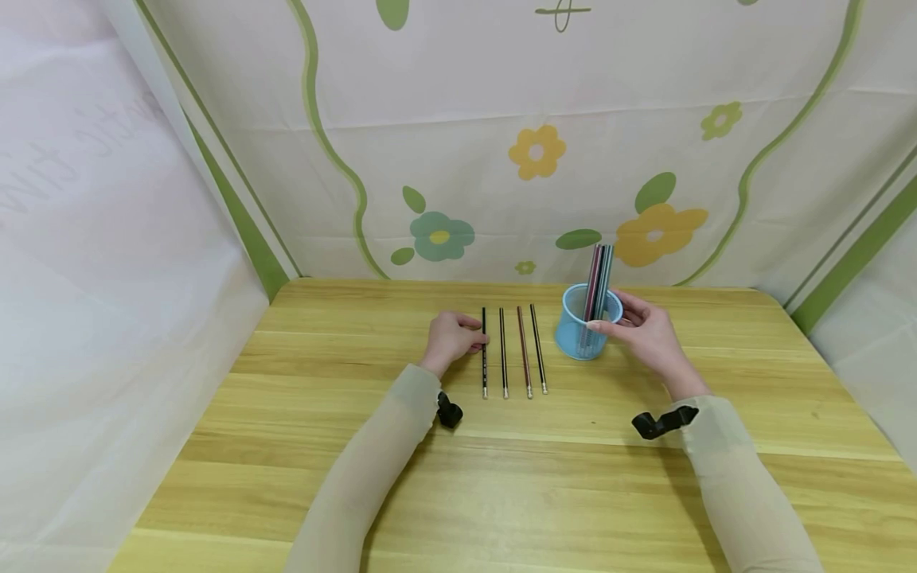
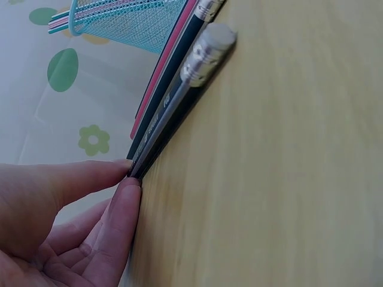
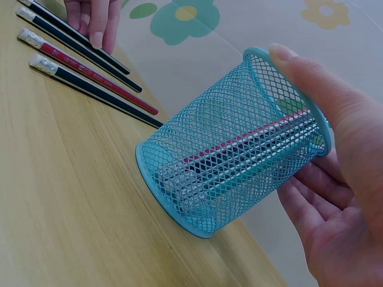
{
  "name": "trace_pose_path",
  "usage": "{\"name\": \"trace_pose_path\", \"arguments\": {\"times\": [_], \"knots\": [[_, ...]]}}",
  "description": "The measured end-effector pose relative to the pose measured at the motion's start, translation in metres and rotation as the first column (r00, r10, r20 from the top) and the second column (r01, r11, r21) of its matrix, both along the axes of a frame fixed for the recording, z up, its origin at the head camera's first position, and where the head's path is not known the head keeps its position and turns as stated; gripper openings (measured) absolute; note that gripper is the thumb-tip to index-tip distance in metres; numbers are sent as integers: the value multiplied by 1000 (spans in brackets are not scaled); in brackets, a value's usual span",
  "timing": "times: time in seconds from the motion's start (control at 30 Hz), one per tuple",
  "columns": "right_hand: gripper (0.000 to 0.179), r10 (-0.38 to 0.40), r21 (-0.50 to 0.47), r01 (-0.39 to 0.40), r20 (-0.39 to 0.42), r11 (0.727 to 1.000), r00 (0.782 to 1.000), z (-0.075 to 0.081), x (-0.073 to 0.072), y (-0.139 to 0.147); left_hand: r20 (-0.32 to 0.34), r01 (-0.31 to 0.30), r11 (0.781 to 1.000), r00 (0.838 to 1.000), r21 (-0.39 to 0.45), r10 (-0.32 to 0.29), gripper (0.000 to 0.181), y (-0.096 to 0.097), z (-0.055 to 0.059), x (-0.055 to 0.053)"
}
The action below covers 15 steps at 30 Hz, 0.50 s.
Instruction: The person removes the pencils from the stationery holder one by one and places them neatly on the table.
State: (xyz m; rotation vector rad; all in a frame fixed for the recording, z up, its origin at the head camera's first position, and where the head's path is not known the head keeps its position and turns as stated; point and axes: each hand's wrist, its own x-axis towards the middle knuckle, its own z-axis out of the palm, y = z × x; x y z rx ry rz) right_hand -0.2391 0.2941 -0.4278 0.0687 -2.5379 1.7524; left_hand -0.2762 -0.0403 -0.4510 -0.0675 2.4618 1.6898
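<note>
My left hand [image 1: 450, 338] pinches the leftmost pencil [image 1: 485, 368], a black one with a white eraser, between thumb and finger; it lies on the table. To its right, side by side and apart, lie a second black pencil [image 1: 504, 362], a red pencil [image 1: 525, 358] and another black pencil [image 1: 539, 355], erasers toward me. My right hand [image 1: 653, 341] grips the rim and side of a light-blue mesh pencil cup [image 3: 197, 128], thumb on the rim. Inside the cup, several pencils [image 1: 600, 270] lean to the right, eraser ends down.
The wood-grain table [image 1: 516, 485] ends at a back edge just behind the pencils and cup. A white cloth with printed flowers [image 1: 537, 151] hangs behind it, and white cloth [image 1: 107, 318] hangs at both sides. A black wrist camera [image 1: 662, 422] sits on each sleeve.
</note>
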Motion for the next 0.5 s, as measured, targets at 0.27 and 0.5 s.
{"name": "trace_pose_path", "arguments": {"times": [0.27, 0.5], "knots": [[85, 2, -5, -2, -2, 1000, 1000, 0, 0, 0, 13, 2, 1000, 1000, 16, -2, 33, -1, 1, 0], [86, 6, -6, -6, -3, 1000, 1000, 0, 0, 0, -5, 14, 1000, 1000, 13, -14, 32, -2, 1, 0]]}}
